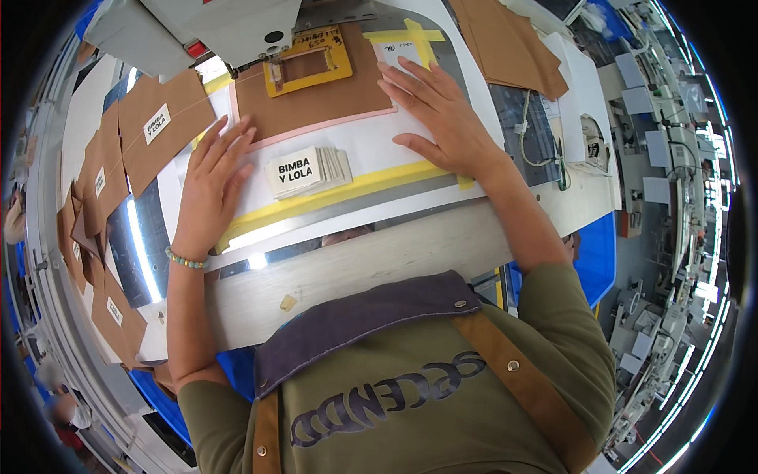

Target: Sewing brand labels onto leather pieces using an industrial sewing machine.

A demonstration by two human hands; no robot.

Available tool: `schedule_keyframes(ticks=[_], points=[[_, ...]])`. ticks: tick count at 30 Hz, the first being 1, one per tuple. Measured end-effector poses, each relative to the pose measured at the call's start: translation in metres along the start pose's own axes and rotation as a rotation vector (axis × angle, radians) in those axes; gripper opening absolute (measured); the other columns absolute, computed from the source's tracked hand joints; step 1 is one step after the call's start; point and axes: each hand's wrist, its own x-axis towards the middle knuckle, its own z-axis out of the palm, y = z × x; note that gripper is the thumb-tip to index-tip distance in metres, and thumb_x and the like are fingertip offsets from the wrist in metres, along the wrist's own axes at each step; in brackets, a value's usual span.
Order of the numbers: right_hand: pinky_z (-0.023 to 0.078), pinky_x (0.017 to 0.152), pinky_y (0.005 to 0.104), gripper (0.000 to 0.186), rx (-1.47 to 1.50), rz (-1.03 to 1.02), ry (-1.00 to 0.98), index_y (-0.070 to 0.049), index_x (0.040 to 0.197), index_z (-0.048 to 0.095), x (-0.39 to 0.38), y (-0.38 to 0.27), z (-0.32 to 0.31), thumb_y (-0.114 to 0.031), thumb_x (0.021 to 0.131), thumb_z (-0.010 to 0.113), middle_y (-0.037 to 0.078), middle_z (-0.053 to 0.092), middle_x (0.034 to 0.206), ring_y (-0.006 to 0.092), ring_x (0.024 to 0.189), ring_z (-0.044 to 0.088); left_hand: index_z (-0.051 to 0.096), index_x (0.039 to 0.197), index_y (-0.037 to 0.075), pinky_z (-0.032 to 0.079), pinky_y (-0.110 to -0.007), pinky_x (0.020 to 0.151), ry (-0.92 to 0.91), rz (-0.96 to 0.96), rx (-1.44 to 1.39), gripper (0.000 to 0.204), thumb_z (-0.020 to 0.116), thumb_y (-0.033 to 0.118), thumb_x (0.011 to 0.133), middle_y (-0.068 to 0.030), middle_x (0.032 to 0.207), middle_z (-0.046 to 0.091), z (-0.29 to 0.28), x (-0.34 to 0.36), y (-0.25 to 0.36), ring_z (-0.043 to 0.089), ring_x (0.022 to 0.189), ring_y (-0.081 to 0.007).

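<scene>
In the head view, rests left fingers (207, 146), spread and gripping nothing, at the brown panel's (316, 112) near-left corner. Holds right fingers (404, 97) fanned and empty over its right edge. Has label stack (306, 172) between, toward the surface's (410, 246) near edge.

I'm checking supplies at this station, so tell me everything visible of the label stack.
The label stack is a group of thin, rectangular, white to cream pieces, overlapping and fanned toward the right. The leftmost faces up, showing bold black lettering in two lines; of the others, mostly edges show. Whether they are fabric or paper, I cannot tell. It lies on the white sheet, by the yellow tape, between the left hand and right hand; neither touches it.
</scene>
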Motion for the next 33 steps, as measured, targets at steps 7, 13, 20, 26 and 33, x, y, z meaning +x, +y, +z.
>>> schedule_keyframes(ticks=[7,13,20,26,33], points=[[0.017,0.138,0.0576,0.07,-0.091,0.0,-0.156,-0.01,0.165,0.05,-0.002,0.002,0.006,-0.055,0.112,0.055,0.004,0.041,0.177,0.0301,0.167,0.028,0.058,0.161,0.015,0.028,-0.053,0.135,-0.045,-0.008,0.081,0.054,0.062,0.023,0.108,-0.0036,0.175,0.047,0.002,0.002,0.0,0.035,0.164,-0.0361],[0.017,0.138,0.0569,0.071,-0.067,0.032,-0.151,-0.009,0.165,0.051,-0.002,0.002,0.006,-0.056,0.112,0.054,0.004,0.042,0.177,0.0302,0.167,0.028,0.059,0.161,0.015,0.026,-0.053,0.135,-0.055,-0.017,0.084,0.053,0.062,0.025,0.108,-0.0036,0.174,0.049,0.002,0.004,0.001,0.035,0.164,-0.0357],[0.017,0.138,0.0568,0.066,-0.037,0.002,-0.132,-0.011,0.162,0.055,0.0,0.001,0.003,-0.052,0.111,0.058,0.005,0.044,0.175,0.0306,0.166,0.029,0.06,0.159,0.014,0.035,-0.051,0.132,0.015,-0.014,-0.064,0.057,0.07,0.015,0.103,-0.0045,0.169,0.054,-0.003,-0.002,-0.007,0.042,0.16,-0.0365],[0.019,0.138,0.0564,0.061,-0.011,0.003,-0.15,-0.012,0.158,0.06,-0.001,-0.001,-0.001,-0.048,0.109,0.062,0.004,0.045,0.175,0.0313,0.166,0.031,0.061,0.158,0.015,0.035,-0.051,0.131,0.097,-0.031,-0.023,0.056,0.072,0.022,0.104,-0.0072,0.17,0.052,-0.001,0.0,-0.003,0.041,0.16,-0.0377],[0.019,0.138,0.056,0.058,0.013,0.011,-0.136,-0.012,0.157,0.061,-0.002,0.0,0.0,-0.045,0.109,0.062,0.005,0.047,0.174,0.0325,0.164,0.034,0.065,0.156,0.018,0.028,-0.053,0.134,-0.028,-0.043,0.035,0.054,0.072,0.028,0.103,-0.0036,0.175,0.046,0.001,-0.004,-0.002,0.035,0.165,-0.0344]])
